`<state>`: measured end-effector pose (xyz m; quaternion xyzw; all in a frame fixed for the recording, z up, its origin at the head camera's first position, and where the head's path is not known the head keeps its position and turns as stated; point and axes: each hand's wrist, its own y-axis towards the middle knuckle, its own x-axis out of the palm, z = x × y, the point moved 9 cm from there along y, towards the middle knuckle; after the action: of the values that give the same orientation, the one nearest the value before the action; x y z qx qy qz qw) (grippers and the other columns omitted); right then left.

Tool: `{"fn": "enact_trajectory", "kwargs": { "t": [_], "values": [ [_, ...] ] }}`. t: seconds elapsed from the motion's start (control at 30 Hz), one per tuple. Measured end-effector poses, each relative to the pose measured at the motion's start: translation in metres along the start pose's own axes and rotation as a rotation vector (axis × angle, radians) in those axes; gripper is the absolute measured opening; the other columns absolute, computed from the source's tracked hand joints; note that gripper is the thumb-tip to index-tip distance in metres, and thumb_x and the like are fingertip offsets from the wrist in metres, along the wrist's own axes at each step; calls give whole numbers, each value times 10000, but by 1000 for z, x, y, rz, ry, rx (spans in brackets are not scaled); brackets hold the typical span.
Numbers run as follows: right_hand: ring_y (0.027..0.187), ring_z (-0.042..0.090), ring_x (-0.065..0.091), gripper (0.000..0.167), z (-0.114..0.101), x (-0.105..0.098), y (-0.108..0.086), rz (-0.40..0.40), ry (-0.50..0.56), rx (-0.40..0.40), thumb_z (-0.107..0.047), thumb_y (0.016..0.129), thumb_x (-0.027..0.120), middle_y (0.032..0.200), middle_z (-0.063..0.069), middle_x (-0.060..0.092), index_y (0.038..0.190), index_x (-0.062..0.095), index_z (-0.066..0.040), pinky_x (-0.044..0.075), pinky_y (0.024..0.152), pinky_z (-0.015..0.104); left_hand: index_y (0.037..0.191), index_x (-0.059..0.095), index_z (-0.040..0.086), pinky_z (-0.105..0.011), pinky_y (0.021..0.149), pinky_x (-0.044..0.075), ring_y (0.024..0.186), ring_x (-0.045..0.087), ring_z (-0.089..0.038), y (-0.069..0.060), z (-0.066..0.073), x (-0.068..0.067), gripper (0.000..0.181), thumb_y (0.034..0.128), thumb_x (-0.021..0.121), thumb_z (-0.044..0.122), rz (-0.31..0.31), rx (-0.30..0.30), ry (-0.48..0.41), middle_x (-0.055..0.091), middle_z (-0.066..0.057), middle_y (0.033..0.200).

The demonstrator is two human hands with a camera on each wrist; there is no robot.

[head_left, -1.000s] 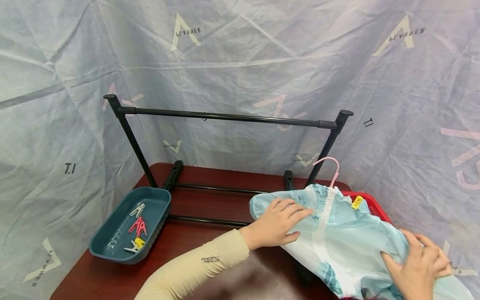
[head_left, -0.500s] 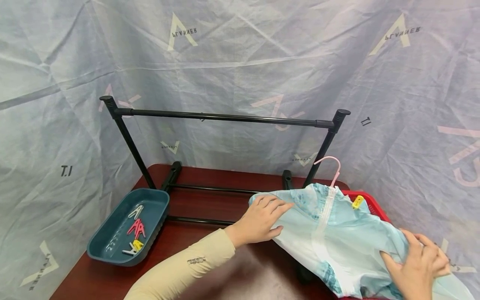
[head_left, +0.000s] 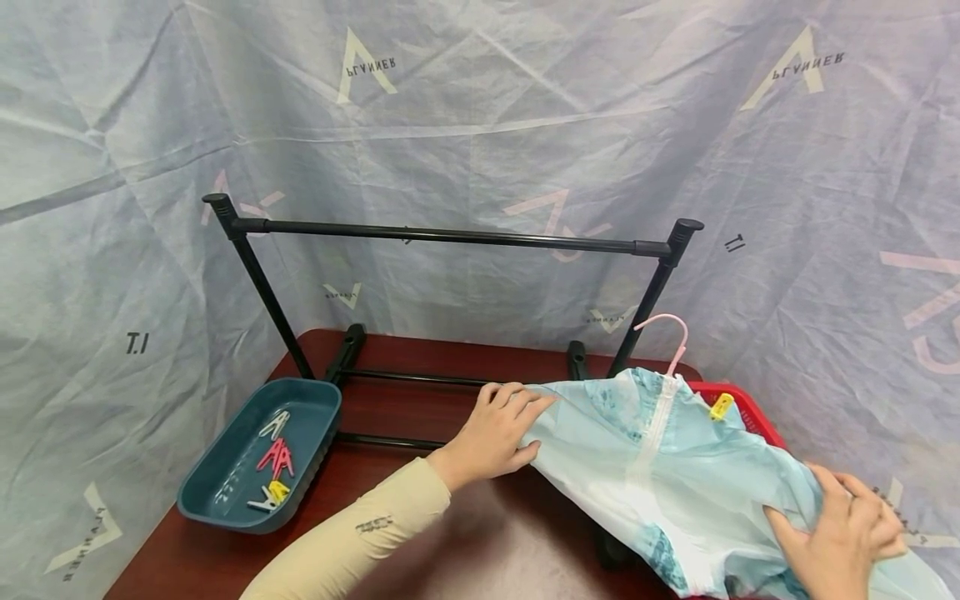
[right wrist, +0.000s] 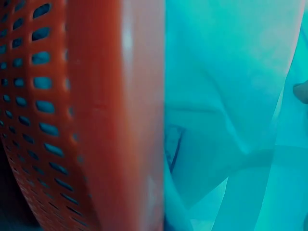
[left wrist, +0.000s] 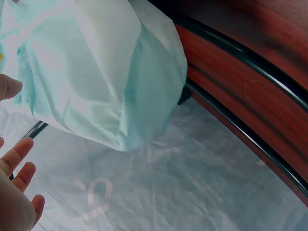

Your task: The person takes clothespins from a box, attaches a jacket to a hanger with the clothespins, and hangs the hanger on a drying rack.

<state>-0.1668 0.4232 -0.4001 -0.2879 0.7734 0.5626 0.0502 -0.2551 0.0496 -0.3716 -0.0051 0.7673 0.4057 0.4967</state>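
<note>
Pale blue-and-white thin-fabric garment [head_left: 720,475] is lying slanted over the red plastic basket [head_left: 756,415], at the right of the dark red wooden table [head_left: 420,408]; the basket is probably propping it up. The pink curved hanger hook [head_left: 685,335] is poking up through the collar, so a hanger is likely carrying the shoulders from inside. Left hand [head_left: 487,433] is resting at the near shoulder edge, thumb and fingers standing wide apart, apparently steadying the cloth rather than gripping it. Right hand [head_left: 843,525] is lying over the opposite sleeve, probably keeping it spread — cannot tell if it is pinching.

Cloth is looking light, slightly sheer, creasing softly; a white front strip [head_left: 654,437] is running down it. Basket is showing slotted walls and a smooth rim. Yellow plastic clip [head_left: 722,407] is sitting by the collar — black tubular rack [head_left: 450,237] is standing behind.
</note>
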Motion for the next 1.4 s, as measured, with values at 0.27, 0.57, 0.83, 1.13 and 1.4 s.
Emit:
{"fn": "enact_trajectory", "kwargs": {
  "t": [0.27,0.57,0.83,1.13,1.4],
  "values": [
    [1201,621,187,887,2,0,1,-36,-11,30,-769,860,468,1213,374,353,1183,522,55,-4,976,578,1416,511,108,-479,907,362,1146,468,-242,-19,-28,-6,660,831,758,288,-20,-110,-21,574,-36,1240],
    [1191,614,185,968,7,-1,0,-42,-11,57,-826,820,451,1232,352,351,1179,528,70,-10,973,593,1421,494,102,-500,871,365,1138,480,-281,-44,-55,-10,639,851,733,262,-2,-167,18,569,-67,1215],
    [1204,609,178,970,10,-2,-1,-49,-25,94,-833,811,444,1224,349,350,1190,528,56,-6,960,619,1419,501,106,-509,875,354,1150,468,-297,-57,-70,-13,639,848,749,251,-26,-231,29,565,-68,1224],
    [1215,607,175,980,10,-3,-3,-52,-24,106,-841,804,446,1230,352,352,1205,523,50,-10,956,624,1431,493,98,-518,893,342,1170,451,-313,-75,-86,-14,633,866,742,239,-87,-299,26,563,-98,1244],
    [1202,613,178,966,8,-4,-3,-47,-29,92,-828,813,453,1231,352,350,1207,521,52,-6,963,617,1434,490,99,-545,906,331,1181,443,-335,-97,-107,-19,630,874,741,242,-118,-373,26,557,-121,1259]
  ]
}}
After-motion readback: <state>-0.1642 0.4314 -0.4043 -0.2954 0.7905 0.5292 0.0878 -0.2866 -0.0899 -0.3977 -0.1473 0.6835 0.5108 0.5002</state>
